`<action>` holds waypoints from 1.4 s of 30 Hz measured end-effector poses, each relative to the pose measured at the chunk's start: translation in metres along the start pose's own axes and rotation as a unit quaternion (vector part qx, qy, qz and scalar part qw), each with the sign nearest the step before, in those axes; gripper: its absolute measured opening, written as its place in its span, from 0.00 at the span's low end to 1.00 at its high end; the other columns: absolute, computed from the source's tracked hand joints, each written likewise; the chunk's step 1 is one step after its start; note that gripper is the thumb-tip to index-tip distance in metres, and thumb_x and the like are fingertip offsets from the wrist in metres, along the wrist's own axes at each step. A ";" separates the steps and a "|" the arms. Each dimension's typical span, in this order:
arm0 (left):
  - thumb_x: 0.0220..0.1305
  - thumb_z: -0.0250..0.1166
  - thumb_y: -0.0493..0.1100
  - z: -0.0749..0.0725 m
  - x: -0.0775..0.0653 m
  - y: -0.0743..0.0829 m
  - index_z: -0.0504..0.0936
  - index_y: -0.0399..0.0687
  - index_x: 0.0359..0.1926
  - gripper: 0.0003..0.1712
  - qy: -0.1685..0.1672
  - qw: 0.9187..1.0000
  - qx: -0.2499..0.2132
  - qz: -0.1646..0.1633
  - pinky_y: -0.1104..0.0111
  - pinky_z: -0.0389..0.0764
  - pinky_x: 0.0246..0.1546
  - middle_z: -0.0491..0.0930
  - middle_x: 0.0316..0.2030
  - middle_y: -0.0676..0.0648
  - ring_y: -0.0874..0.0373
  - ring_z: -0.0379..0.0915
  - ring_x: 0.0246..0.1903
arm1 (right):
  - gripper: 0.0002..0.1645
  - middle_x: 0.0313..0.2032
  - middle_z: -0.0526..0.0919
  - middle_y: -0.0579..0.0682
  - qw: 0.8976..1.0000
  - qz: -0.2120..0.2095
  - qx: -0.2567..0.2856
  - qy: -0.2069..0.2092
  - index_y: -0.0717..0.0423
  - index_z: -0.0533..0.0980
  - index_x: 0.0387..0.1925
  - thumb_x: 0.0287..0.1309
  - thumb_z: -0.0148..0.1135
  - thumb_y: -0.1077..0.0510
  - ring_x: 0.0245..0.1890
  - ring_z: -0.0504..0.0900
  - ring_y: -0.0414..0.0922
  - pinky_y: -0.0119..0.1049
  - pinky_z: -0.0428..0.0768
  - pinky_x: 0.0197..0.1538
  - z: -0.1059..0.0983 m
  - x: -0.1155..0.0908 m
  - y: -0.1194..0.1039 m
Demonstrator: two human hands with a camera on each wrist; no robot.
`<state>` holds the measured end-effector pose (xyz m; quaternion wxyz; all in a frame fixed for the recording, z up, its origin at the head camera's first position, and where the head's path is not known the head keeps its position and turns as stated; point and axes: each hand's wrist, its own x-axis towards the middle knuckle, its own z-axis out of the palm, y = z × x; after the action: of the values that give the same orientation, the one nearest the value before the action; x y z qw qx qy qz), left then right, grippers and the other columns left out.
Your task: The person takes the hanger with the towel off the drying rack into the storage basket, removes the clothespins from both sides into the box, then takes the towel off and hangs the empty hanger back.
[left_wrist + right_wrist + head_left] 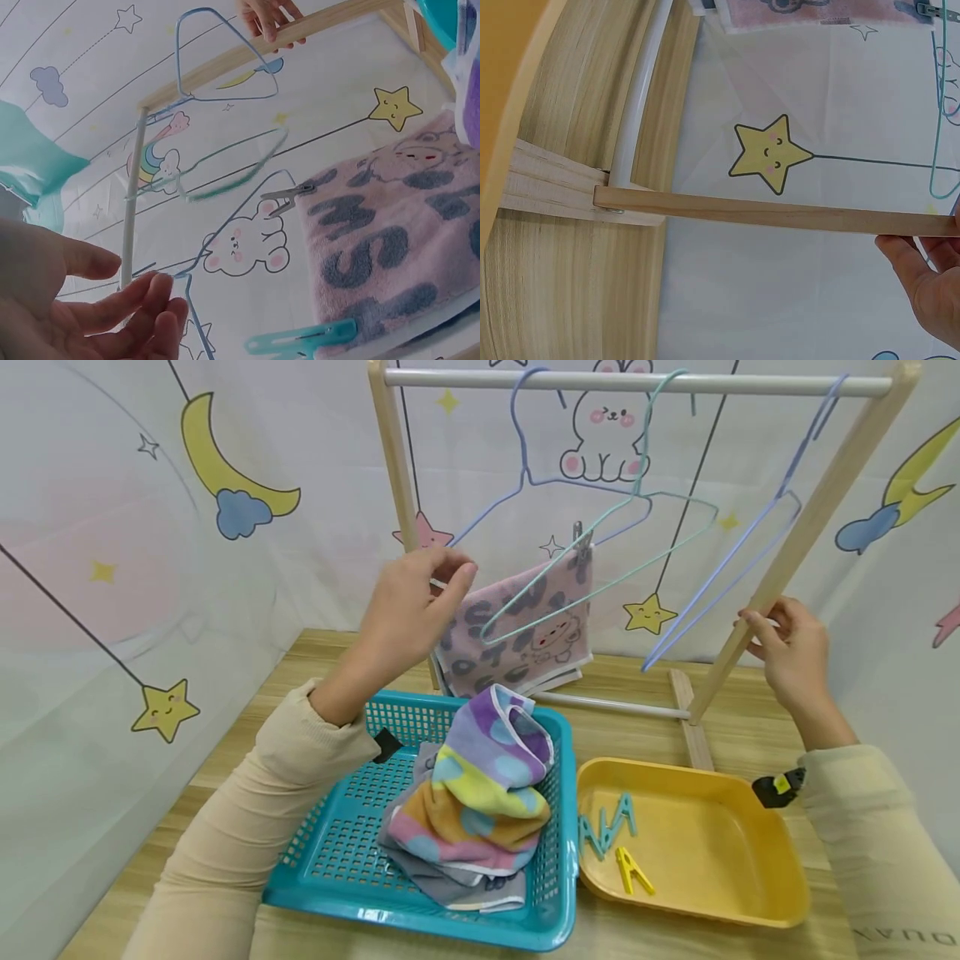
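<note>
My left hand (416,606) hovers above the blue basket, by the left part of a pink-and-grey patterned towel (525,627). In the left wrist view its fingers (135,307) are loosely bent and hold nothing. The towel hangs from a blue-purple hanger (487,516), with a grey clothespin (289,196) at one corner and a teal clothespin (304,337) at the other. My right hand (795,647) grips the right wooden post (802,539) of the drying rack between thumb and fingers. A green hanger (600,597) and another blue hanger (720,585) hang bare from the rod (465,378).
A blue basket (330,835) in front holds a crumpled rainbow-striped towel (480,793) over a grey cloth (420,860). To its right, a yellow tub (712,843) contains teal clothespins (603,827) and a yellow clothespin (632,871). Printed curtains surround the wood-grain table (630,681).
</note>
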<state>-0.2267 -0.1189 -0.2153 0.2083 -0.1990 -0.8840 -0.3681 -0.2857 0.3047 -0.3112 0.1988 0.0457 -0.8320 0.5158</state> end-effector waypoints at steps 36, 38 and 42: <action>0.71 0.42 0.54 -0.016 -0.004 -0.059 0.68 0.38 0.44 0.23 -0.075 0.990 -0.061 -0.099 0.65 0.65 0.26 0.69 0.29 0.41 0.48 0.65 0.27 | 0.20 0.42 0.77 0.45 1.000 0.009 0.000 0.010 0.57 0.69 0.54 0.62 0.52 0.53 0.37 0.78 0.30 0.22 0.74 0.36 0.002 -0.009 -0.008; 0.71 0.42 0.54 -0.016 -0.004 -0.059 0.70 0.38 0.41 0.23 -0.072 0.991 -0.060 -0.099 0.64 0.67 0.29 0.69 0.29 0.42 0.49 0.66 0.28 | 0.21 0.42 0.77 0.45 1.000 0.007 -0.001 0.008 0.57 0.69 0.55 0.62 0.52 0.53 0.38 0.78 0.31 0.22 0.74 0.37 0.001 -0.010 -0.008; 0.70 0.45 0.55 -0.015 -0.004 -0.058 0.73 0.40 0.41 0.22 -0.051 0.991 -0.069 -0.107 0.63 0.71 0.33 0.75 0.37 0.43 0.52 0.72 0.35 | 0.21 0.42 0.76 0.45 1.000 0.012 0.008 0.004 0.56 0.68 0.55 0.62 0.51 0.54 0.39 0.78 0.32 0.22 0.74 0.37 0.001 -0.012 -0.007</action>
<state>-0.2495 -0.1688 -0.2407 0.1078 -0.1357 -0.8824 -0.4374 -0.2735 0.2990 -0.3102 0.1953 0.0357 -0.8274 0.5253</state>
